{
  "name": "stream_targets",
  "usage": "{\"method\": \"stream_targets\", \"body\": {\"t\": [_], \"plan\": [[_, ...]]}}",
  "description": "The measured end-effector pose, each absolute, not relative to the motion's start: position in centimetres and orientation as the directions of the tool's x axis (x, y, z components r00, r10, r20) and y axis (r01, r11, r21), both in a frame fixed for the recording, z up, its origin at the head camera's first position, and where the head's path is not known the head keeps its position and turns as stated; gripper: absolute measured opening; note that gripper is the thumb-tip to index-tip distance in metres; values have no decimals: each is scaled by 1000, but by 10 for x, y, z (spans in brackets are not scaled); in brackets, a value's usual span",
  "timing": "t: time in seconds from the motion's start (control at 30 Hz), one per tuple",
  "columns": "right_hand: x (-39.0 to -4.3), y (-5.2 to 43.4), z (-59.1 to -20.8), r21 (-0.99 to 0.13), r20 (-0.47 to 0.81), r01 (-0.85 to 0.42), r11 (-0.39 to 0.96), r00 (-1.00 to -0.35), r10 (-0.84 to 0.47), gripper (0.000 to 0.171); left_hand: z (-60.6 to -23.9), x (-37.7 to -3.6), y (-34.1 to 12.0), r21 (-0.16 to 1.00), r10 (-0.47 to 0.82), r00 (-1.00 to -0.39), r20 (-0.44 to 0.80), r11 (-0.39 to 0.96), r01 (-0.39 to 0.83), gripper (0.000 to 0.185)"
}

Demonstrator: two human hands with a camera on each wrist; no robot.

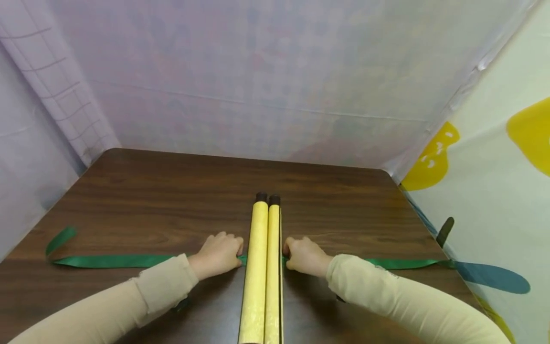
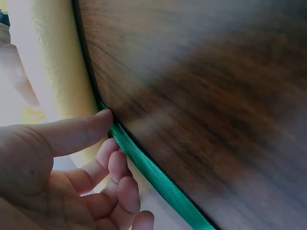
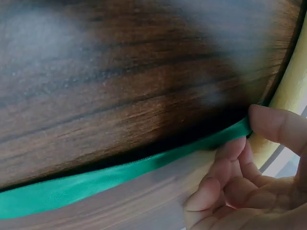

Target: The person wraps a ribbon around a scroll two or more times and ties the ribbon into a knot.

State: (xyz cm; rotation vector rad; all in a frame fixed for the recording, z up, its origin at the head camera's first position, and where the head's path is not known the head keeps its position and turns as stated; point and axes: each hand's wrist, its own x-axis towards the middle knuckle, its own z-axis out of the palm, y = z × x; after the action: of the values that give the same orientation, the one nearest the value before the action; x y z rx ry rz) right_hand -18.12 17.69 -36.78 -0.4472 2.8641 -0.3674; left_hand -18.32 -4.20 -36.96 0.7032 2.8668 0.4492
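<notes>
A scroll with two yellow rolls (image 1: 257, 272) and dark end knobs lies lengthwise on the table, the rolls side by side. Crossing beneath it is a green ribbon (image 1: 116, 261), spread out to both sides. My left hand (image 1: 219, 255) pinches the ribbon between thumb and fingers right at the scroll's left side, as the left wrist view confirms. On the opposite side my right hand (image 1: 307, 256) pinches the ribbon close against the other roll; the right wrist view shows the ribbon (image 3: 96, 184) running away from those fingertips. The stretch under the rolls is hidden.
The brown wood-grain table (image 1: 193, 186) has rounded far corners. A pale cloth (image 1: 258, 81) hangs behind it, and a white cloth with yellow shapes (image 1: 494, 191) hangs on the right. The ribbon's left end curls upward; its right end reaches the table's right edge.
</notes>
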Motion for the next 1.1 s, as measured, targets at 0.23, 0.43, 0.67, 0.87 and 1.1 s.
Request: {"method": "stream_targets", "body": {"t": [0.23, 0.43, 0.67, 0.87, 1.1], "plan": [[-182, 176, -369, -273, -191, -260, 926, -929, -317, 8, -366, -181, -42, 329, 497, -866, -51, 827, 456, 22], [-184, 179, -364, -303, -218, -267, 915, -915, -339, 9, -367, -185, -43, 441, 478, -875, -79, 804, 399, 15], [-188, 184, -352, -414, -309, -208, 886, -883, -352, 7, -360, -195, -46, 604, 460, -882, -103, 734, 312, 32], [-189, 187, -343, -523, -338, -128, 842, -877, -343, 7, -351, -199, -52, 667, 473, -869, -146, 696, 267, 41], [-190, 190, -332, -612, -359, -65, 788, -865, -350, 6, -341, -202, -56, 729, 540, -826, -162, 630, 269, 17]]}}
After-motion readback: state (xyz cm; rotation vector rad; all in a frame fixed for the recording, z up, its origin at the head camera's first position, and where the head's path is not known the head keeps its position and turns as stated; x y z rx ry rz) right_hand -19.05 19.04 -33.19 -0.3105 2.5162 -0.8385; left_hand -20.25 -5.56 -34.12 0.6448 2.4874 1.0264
